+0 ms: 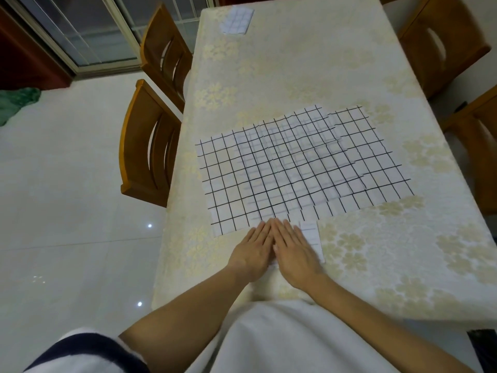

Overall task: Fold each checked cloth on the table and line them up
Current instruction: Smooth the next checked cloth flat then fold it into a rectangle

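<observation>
Several white cloths with black checks (301,165) lie spread flat and overlapping in the middle of the table (309,68). A small folded checked cloth (313,236) lies at the near edge of that spread, mostly covered by my hands. My left hand (254,250) and my right hand (291,249) lie flat side by side with straight fingers, fingertips touching, pressing down on it. Another folded checked cloth (236,20) sits at the table's far end.
The table carries a cream floral tablecloth. Two wooden chairs (150,141) stand along its left side and further chairs (443,47) along its right. A glass door and a tiled floor (67,184) lie to the left.
</observation>
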